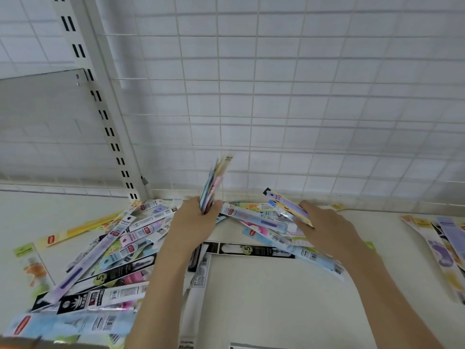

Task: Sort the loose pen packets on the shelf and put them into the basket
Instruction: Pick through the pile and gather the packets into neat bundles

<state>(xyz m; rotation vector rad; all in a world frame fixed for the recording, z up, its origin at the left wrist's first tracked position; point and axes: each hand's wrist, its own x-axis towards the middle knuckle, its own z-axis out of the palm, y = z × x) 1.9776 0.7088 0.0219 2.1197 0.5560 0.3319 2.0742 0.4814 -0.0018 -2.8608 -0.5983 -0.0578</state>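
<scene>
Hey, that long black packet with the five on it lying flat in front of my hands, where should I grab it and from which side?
Probably take the black packet at its left end, coming in from the near side over the bare shelf. It lies flat and crosswise; its right end is tucked under pale blue packets, so a grip there would drag those along. Your left hand is already full, so use the right hand.

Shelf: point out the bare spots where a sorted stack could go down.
Bare shelf lies between the forearms, below the black packet. More sits between the right hand and the pastel packets at far right. Left of the left hand, the loose pile is crowded.
</scene>
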